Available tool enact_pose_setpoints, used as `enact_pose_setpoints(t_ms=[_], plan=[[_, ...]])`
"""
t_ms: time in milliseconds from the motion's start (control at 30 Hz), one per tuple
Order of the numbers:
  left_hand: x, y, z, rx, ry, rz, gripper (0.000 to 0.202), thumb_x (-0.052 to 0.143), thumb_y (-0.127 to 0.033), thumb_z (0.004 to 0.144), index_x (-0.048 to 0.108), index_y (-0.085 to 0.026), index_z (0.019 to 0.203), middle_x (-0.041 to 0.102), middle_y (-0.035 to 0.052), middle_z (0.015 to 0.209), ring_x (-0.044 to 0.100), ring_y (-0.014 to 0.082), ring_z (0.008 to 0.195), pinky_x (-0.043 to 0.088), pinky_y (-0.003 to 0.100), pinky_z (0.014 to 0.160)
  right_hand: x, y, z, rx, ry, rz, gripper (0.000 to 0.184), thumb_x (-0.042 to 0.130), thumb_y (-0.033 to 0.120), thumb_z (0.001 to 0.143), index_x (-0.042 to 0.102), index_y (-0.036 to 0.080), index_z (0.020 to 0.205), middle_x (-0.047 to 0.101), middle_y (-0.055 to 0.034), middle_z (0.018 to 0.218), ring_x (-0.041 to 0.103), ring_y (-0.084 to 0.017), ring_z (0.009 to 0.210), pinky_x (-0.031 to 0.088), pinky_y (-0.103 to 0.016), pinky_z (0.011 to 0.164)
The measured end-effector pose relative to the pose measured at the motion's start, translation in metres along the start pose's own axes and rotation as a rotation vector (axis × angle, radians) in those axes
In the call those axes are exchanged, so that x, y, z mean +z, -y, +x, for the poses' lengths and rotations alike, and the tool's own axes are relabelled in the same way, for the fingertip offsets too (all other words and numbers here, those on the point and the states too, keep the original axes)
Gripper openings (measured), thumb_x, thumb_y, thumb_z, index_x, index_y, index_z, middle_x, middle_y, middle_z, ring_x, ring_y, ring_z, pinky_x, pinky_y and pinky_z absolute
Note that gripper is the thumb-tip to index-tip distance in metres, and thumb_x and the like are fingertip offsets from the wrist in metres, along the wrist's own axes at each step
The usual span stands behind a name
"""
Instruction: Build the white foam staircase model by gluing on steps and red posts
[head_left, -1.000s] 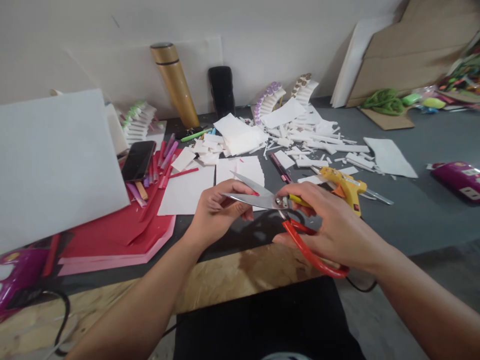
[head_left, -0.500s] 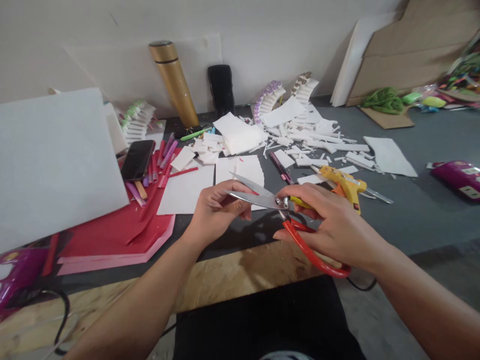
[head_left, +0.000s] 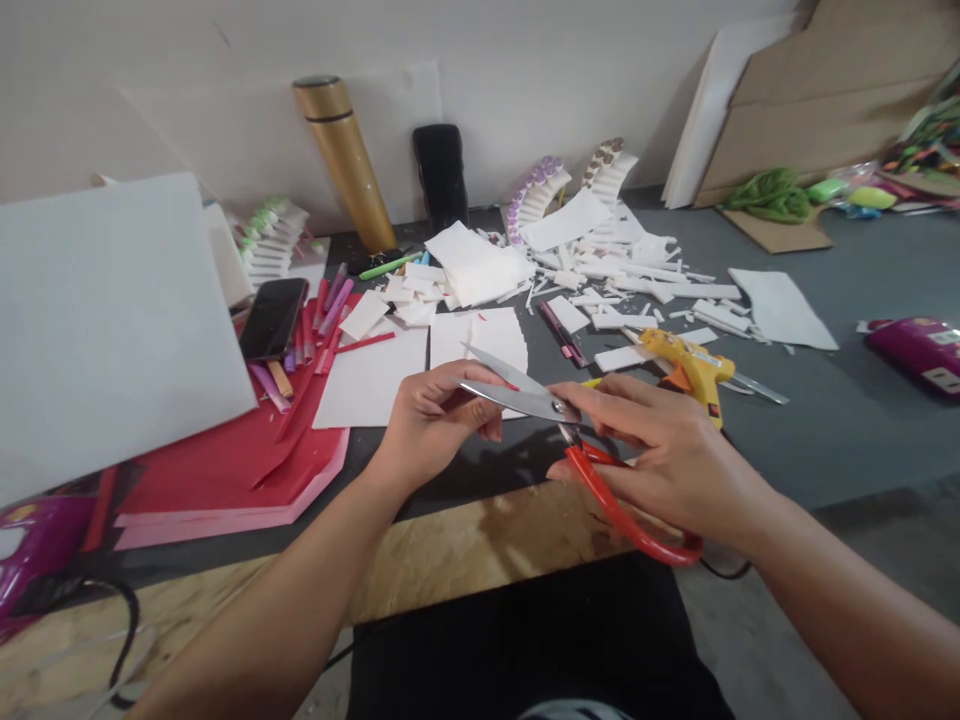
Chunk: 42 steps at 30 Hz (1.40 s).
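My right hand (head_left: 660, 440) is wrapped round red-handled scissors (head_left: 634, 525), their blades spread and pointing left. A bit of something yellow shows behind its index finger, mostly hidden. My left hand (head_left: 442, 420) has its fingers pinched together under and behind the blades. Between the blades, at the left fingertips, a small red piece (head_left: 513, 387) peeks out; the rest of it is hidden. White foam sheets (head_left: 375, 380) lie on the table just beyond my left hand. A yellow glue gun (head_left: 694, 370) rests beyond my right hand.
Red paper (head_left: 247, 460) with rolled strips and a phone (head_left: 274, 318) are at left, beside a large white board (head_left: 112, 330). White scraps (head_left: 600, 290) litter the middle. A gold flask (head_left: 349, 165) and black case (head_left: 441, 180) stand behind. A purple device (head_left: 919, 352) sits at right.
My right hand has shifted its fingers on the scissors, the index finger now lying over the pivot and covering most of the yellow thing. My left hand stays nearly still.
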<state>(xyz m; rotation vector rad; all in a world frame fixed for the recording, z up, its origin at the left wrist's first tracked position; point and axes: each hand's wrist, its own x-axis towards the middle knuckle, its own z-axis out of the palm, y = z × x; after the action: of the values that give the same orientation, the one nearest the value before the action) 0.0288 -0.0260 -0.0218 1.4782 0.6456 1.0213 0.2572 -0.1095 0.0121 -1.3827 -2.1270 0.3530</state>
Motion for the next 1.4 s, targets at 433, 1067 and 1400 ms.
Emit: enact_pose_setpoints(t_ms=[433, 1067, 1400], plan=[[0.005, -0.004, 0.002, -0.006, 0.018, -0.07, 0.004, 0.076, -0.02, 0.085, 0.076, -0.018, 0.081, 0.071, -0.0005, 0.066, 0.063, 0.009, 0.053, 0.053, 0.022, 0.054, 0.004, 0.001, -0.006, 0.043, -0.027, 0.034, 0.049, 0.068, 0.049, 0.091, 0.068, 0.02, 0.131, 0.059, -0.0007, 0.075, 0.055, -0.013, 0.061, 0.047, -0.026, 0.061], [0.001, -0.009, 0.003, -0.075, -0.055, -0.123, 0.016, 0.071, -0.029, 0.089, 0.069, -0.014, 0.094, 0.08, 0.0088, 0.089, 0.071, 0.0155, 0.052, 0.055, 0.024, 0.047, 0.02, 0.0, 0.019, 0.517, 0.273, -0.695, 0.031, 0.046, 0.038, 0.098, 0.06, 0.011, 0.103, 0.072, -0.0146, 0.07, 0.073, -0.032, 0.071, 0.036, -0.033, 0.056], [-0.023, -0.017, -0.001, 0.025, -0.276, 0.093, 0.011, 0.076, -0.025, 0.083, 0.072, -0.016, 0.09, 0.077, 0.0075, 0.098, 0.061, 0.007, 0.055, 0.038, 0.019, 0.043, 0.01, 0.002, 0.027, 0.373, 0.462, -0.689, 0.032, 0.051, 0.044, 0.096, 0.064, 0.015, 0.101, 0.076, -0.0152, 0.093, 0.073, -0.035, 0.086, 0.046, -0.037, 0.063]])
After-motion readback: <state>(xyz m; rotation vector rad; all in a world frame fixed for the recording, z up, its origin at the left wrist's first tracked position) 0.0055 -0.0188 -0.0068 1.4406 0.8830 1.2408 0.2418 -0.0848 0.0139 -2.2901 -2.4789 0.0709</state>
